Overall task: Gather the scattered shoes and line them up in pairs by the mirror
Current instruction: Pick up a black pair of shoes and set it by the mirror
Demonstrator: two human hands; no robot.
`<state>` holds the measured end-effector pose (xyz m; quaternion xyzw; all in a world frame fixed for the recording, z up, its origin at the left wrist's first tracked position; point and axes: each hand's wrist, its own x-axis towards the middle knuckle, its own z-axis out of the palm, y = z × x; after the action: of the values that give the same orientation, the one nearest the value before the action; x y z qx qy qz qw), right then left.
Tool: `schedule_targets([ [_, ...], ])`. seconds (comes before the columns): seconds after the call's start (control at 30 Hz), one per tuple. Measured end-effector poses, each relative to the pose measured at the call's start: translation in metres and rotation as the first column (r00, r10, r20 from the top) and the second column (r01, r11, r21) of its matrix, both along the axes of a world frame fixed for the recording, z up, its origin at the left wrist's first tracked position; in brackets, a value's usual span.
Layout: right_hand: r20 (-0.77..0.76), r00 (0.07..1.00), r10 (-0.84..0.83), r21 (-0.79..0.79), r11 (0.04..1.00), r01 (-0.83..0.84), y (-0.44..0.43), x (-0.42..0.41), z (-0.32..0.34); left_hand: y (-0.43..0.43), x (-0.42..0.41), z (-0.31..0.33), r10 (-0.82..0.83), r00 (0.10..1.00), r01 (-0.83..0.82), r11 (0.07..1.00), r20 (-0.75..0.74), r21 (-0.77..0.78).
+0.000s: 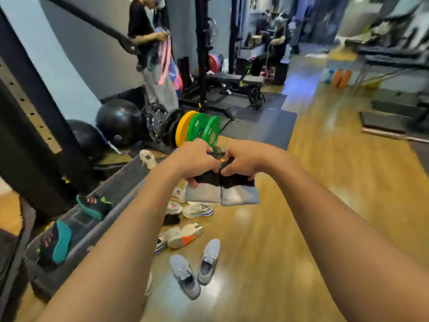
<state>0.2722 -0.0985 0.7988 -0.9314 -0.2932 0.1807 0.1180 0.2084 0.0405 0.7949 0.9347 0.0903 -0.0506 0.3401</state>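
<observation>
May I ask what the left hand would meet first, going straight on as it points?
Probably the green weight plates just beyond the left hand, which grips the black shoes; depth is hard to judge.

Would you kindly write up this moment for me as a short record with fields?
place: gym, wooden floor
left hand: grips a black shoe with grey sole
right hand: grips the matching black shoe
on the floor: grey pair, several white shoes
on the dark mat: two teal-and-black shoes
</observation>
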Motion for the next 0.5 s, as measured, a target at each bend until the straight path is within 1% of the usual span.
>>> schedule_targets([
  [0.13,0.056,0.976,-0.209,0.037,0.978,0.207,-0.121,0.017,0.018,-0.11,0.046,0.019,-0.198,0.978,0.197,0.98,0.058,0.021],
  [0.27,0.027,0.911,-0.412,0.127,0.905,0.406,-0.248,0.024,0.025,-0.233,0.078,0.025,-0.362,0.927,0.361,0.932,0.103,0.025],
  [0.37,0.016,0.853,-0.521,0.176,0.841,0.511,-0.339,0.023,0.025,-0.326,0.096,0.025,-0.442,0.886,0.446,0.895,0.142,0.007],
  [0.5,0.033,0.786,-0.617,0.175,0.778,0.603,-0.454,0.016,0.023,-0.444,0.115,0.018,-0.538,0.825,0.547,0.837,0.172,-0.006],
])
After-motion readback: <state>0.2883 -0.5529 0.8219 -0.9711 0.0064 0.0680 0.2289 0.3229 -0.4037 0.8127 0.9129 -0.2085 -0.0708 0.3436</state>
